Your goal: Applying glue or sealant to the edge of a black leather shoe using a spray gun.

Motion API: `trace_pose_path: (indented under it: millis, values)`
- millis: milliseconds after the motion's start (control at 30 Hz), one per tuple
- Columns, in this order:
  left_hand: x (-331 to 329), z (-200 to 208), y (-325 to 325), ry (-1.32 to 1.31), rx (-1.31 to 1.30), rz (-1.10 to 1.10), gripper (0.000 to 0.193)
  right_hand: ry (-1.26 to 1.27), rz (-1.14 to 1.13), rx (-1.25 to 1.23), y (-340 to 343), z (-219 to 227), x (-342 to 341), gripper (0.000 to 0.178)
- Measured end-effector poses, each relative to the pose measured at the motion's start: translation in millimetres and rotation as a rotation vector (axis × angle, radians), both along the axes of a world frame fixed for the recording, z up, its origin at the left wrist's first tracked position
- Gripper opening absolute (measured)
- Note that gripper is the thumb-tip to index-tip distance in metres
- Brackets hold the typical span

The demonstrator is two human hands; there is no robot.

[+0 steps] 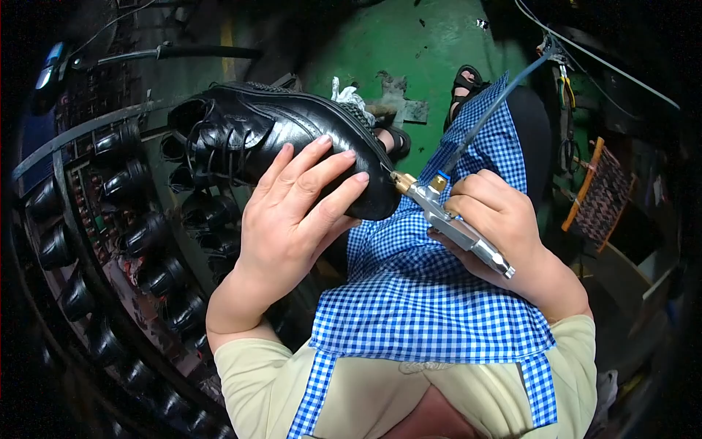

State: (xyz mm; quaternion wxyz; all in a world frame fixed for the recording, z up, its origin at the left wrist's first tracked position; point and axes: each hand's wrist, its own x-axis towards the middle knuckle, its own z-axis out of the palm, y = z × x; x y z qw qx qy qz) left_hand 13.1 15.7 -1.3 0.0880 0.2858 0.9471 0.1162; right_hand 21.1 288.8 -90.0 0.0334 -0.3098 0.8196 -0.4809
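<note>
A curved conveyor rack [88,241] sweeps along the left, from far to near, carrying rows of black shoes [146,234] set side by side. Farther off, a worn green floor [431,51] holds a crumpled white rag [349,96].

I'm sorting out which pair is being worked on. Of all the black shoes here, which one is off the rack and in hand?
The black lace-up shoe gripped by the left hand, its toe at the nozzle of the metal air gun in the right hand. The other shoes sit in rows on the rack.
</note>
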Motion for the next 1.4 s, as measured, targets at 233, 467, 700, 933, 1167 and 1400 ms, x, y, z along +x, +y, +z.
trace_pose_path:
  millis: [233, 467, 700, 933, 1167, 1400]
  values:
    - [-11.2, -5.1, 8.5, 0.082, 0.012, 0.024, 0.052, 0.092, -0.101, -0.023, 2.1, 0.3, 0.7, 0.023]
    - [-20.9, -7.0, 19.6, 0.15, -0.012, 0.072, 0.047, 0.128, -0.17, -0.007, 2.7, -2.3, -3.3, 0.025]
    - [-32.2, -10.6, 26.8, 0.21, 0.032, 0.101, 0.045, 0.182, -0.227, 0.025, 1.8, -3.3, -7.1, 0.022]
    - [-44.7, -10.6, 33.5, 0.261, -0.047, 0.148, 0.046, 0.167, -0.274, -0.003, -2.2, -4.8, -15.2, 0.022]
    - [-66.4, -18.3, 39.8, 0.37, -0.157, 0.155, 0.047, 0.232, -0.328, -0.018, -15.8, -8.8, -38.5, 0.019]
    - [-91.9, -24.9, 38.7, 0.417, -0.32, 0.215, 0.047, 0.26, -0.337, -0.068, -25.1, -12.8, -61.6, 0.017]
